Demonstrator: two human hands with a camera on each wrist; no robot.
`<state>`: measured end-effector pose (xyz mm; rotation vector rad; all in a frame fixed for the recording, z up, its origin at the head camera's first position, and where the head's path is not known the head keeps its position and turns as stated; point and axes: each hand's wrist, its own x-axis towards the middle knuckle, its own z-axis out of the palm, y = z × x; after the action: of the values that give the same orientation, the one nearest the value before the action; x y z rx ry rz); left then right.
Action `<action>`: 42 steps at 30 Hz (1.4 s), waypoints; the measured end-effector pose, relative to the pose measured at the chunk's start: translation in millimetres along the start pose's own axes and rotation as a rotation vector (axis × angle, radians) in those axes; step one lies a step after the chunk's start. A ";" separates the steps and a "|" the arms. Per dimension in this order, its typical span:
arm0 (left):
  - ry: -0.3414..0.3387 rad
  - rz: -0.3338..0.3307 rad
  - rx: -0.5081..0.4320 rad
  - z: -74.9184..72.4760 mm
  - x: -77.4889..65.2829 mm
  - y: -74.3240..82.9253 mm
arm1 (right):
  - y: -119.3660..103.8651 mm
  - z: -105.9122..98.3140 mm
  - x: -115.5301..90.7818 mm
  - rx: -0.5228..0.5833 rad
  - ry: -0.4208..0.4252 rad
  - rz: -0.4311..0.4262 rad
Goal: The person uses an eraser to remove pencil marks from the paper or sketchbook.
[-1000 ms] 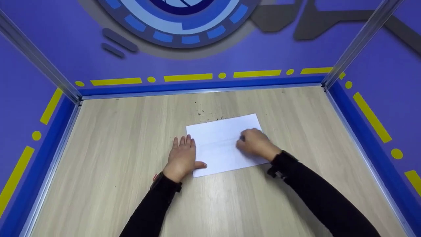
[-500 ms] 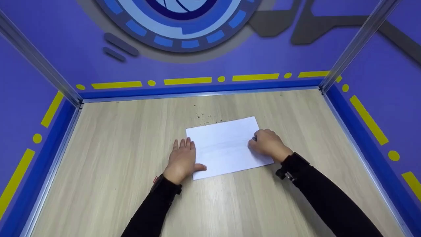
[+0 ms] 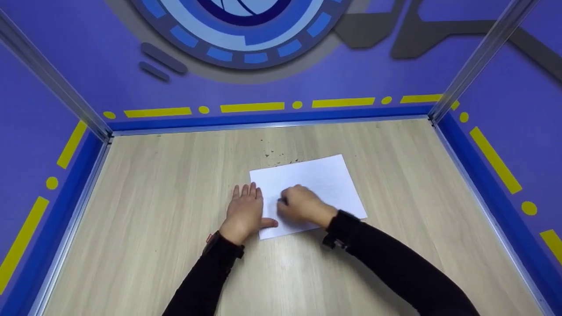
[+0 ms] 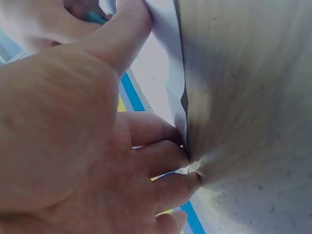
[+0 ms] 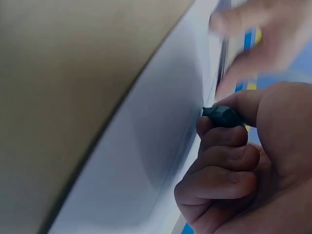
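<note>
A white sheet of paper [image 3: 336, 184] lies slightly turned on the wooden table, with faint grey marks on it. My left hand [image 3: 243, 215] rests over its left edge, fingers extended and thumb spread on the sheet. Over the left half of the paper, my right hand [image 3: 303, 204] pinches a small dark teal eraser [image 5: 224, 116] between thumb and index finger. The right wrist view shows the other fingers curled and the eraser's worn tip at the paper surface. In the left wrist view the thumb [image 4: 131, 29] presses near the paper's edge.
Dark crumbs [image 3: 281, 154] are scattered on the table [image 3: 175, 188] just beyond the paper's far edge. Blue-purple panels [image 3: 246, 94] with metal frames enclose the table at the back and both sides.
My right hand with the eraser first moved right to the paper's right edge, then swept left across the sheet toward my left hand. The left hand has stayed in place.
</note>
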<state>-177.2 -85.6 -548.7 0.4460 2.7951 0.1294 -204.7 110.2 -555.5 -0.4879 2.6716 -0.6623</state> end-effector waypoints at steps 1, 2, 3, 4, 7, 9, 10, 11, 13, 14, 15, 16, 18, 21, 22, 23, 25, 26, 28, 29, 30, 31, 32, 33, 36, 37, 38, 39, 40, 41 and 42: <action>0.006 0.005 -0.001 0.3 -0.1 -0.3 | -7.6 4.6 3.4 -0.019 -0.006 -0.023; 0.014 0.011 0.001 0.5 -0.5 -0.6 | -14.2 8.7 6.6 -0.040 -0.008 -0.044; 0.023 0.017 0.003 0.6 -0.8 -0.8 | -19.6 12.3 9.5 -0.060 -0.005 -0.062; 0.029 0.022 0.007 0.6 -1.1 -1.0 | -23.8 15.4 12.0 -0.080 0.001 -0.076; 0.040 0.025 0.011 0.5 -1.3 -1.6 | -28.6 20.3 16.4 -0.119 0.024 -0.094; 0.032 0.017 0.010 0.7 -0.8 -1.8 | -25.6 20.1 16.3 -0.125 0.034 -0.091; 0.024 0.010 0.007 0.6 -0.5 -1.7 | -22.3 19.2 15.6 -0.126 0.041 -0.085; 0.016 0.002 0.007 0.4 -0.3 -1.5 | -17.8 17.7 14.6 -0.124 0.048 -0.076; -0.003 -0.012 0.011 -0.1 0.5 -0.2 | -5.0 12.3 10.2 -0.119 0.069 -0.052; -0.009 -0.016 0.011 -0.7 0.8 0.9 | 3.4 8.4 6.8 -0.112 0.084 -0.034; -0.016 -0.020 0.015 -1.6 0.7 2.0 | 12.6 4.3 3.1 -0.104 0.099 -0.012; -0.020 -0.023 0.019 -2.0 1.0 2.6 | 22.7 -0.3 -1.5 -0.090 0.115 0.007; -0.028 -0.028 0.022 -2.7 1.3 3.3 | 44.7 -10.7 -11.9 -0.057 0.142 0.044; -0.034 -0.028 0.023 -3.0 1.5 3.4 | 79.9 -25.5 -29.6 -0.016 0.185 0.106; -0.034 -0.026 0.022 -2.4 1.8 3.1 | 90.7 -30.1 -35.4 -0.009 0.197 0.129; -0.034 -0.024 0.020 -2.1 1.6 2.7 | 100.9 -34.0 -40.5 -0.013 0.209 0.149; -0.034 -0.020 0.018 0.0 1.1 1.3 | 117.4 -39.7 -49.2 -0.023 0.225 0.192; -0.033 -0.020 0.015 1.0 0.6 0.5 | 123.4 -41.6 -52.3 -0.027 0.226 0.210; -0.028 -0.024 0.011 3.1 -0.1 -1.1 | 130.9 -44.0 -56.1 -0.033 0.218 0.236; -0.025 -0.027 0.010 3.6 -0.4 -1.7 | 132.7 -44.6 -57.1 -0.033 0.212 0.242; -0.022 -0.028 0.007 4.1 -0.7 -2.1 | 133.4 -44.9 -57.4 -0.032 0.206 0.250; -0.017 -0.028 0.003 4.6 -0.7 -2.2 | 132.9 -45.3 -57.8 -0.031 0.201 0.254; -0.015 -0.028 0.000 5.0 -0.9 -2.2 | 132.0 -45.3 -57.9 -0.035 0.200 0.259; -0.013 -0.026 -0.002 5.5 -0.8 -2.1 | 130.9 -45.4 -58.0 -0.039 0.202 0.260; -0.013 -0.019 -0.004 6.9 0.3 -1.2 | 126.1 -45.0 -57.5 -0.023 0.224 0.248; -0.014 -0.018 -0.002 7.1 0.7 -0.8 | 123.8 -44.3 -57.4 -0.009 0.230 0.238; -0.015 -0.018 0.000 7.0 1.0 -0.4 | 121.7 -43.0 -56.7 0.008 0.232 0.225; -0.013 -0.018 0.003 6.7 1.5 0.2 | 118.9 -41.7 -55.6 0.025 0.232 0.207; -0.011 -0.019 0.000 5.9 1.8 0.9 | 115.3 -40.2 -54.6 0.042 0.228 0.189; -0.012 -0.021 0.002 4.9 2.2 1.6 | 111.2 -38.6 -53.5 0.055 0.223 0.172; -0.011 -0.021 0.003 3.8 2.6 2.5 | 106.4 -37.0 -52.0 0.062 0.218 0.153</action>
<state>-177.6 -82.2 -552.7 0.4172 2.7887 0.1176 -199.7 233.7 -565.1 -0.2021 2.8437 -0.7892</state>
